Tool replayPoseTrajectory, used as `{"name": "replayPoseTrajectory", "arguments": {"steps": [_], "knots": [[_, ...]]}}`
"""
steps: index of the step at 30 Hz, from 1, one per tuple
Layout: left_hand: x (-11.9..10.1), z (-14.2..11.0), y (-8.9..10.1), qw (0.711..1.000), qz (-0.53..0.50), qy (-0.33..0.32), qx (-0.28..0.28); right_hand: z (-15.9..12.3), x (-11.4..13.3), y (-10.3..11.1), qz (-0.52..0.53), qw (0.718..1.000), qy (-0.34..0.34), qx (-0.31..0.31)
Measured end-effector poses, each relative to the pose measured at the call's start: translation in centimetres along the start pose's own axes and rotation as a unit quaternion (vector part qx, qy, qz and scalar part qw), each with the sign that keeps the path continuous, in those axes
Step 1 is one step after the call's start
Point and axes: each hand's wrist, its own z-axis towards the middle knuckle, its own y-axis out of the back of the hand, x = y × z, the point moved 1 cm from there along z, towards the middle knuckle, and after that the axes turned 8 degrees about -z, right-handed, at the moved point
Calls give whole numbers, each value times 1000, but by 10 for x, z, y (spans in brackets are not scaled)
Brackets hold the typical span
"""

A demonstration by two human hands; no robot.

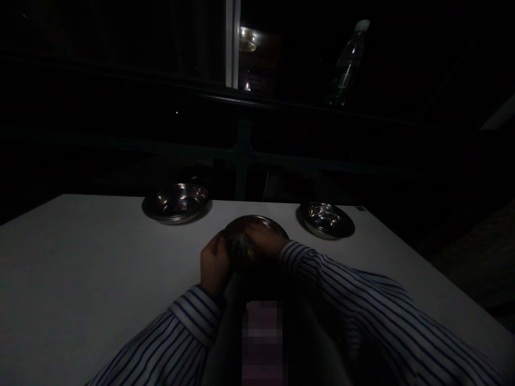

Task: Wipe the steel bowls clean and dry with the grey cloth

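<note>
A metal bowl [270, 220] is in front of me near the middle of the white table, dark inside. My left hand [215, 262] is closed on its left rim, thumb on top. Inside the bowl is my right hand [263, 239], reaching in from the right; its fingers are dim and smeared, so whether they hold anything is not clear. Beside those fingers shows a small yellow-green piece [250, 253]. The rest of the bowl's contents are too dark to make out.
Two more metal bowls stand toward the table's far edge, a wide bowl [176, 203] on the left and a smaller bowl [326, 220] on the right. Small bits lie in the left one. Behind the white table [100, 257], a clear bottle [348, 67] stands in the dark.
</note>
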Motion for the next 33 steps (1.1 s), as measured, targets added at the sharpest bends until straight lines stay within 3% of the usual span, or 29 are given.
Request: {"name": "replayPoseTrajectory", "arguments": {"steps": [3, 6, 11, 15, 22, 24, 29, 33], "knots": [[1, 0, 0, 1000, -1, 3, 2, 12, 7, 4, 42, 994, -89, -48], [3, 1, 0, 1000, 0, 6, -5, 20, 24, 5, 99, 983, -138, -74], [8, 4, 4, 999, -2, 7, -32, 15, 52, 5, 199, 976, -81, -45], [8, 1, 5, 999, -17, 11, -42, 5, 56, 6, 244, 969, -49, -13], [-1, -6, 2, 999, -33, -5, 3, 26, 44, 9, 251, 927, -240, -145], [-2, -5, 3, 1000, -29, -6, 3, 29, 46, 7, 265, 924, -235, -144], [-3, -4, 7, 1000, -10, 3, -14, 23, 52, 6, 310, 937, -133, -93], [-4, -7, 5, 1000, -3, 6, -15, 24, 50, 11, 304, 921, -204, -134]]}}
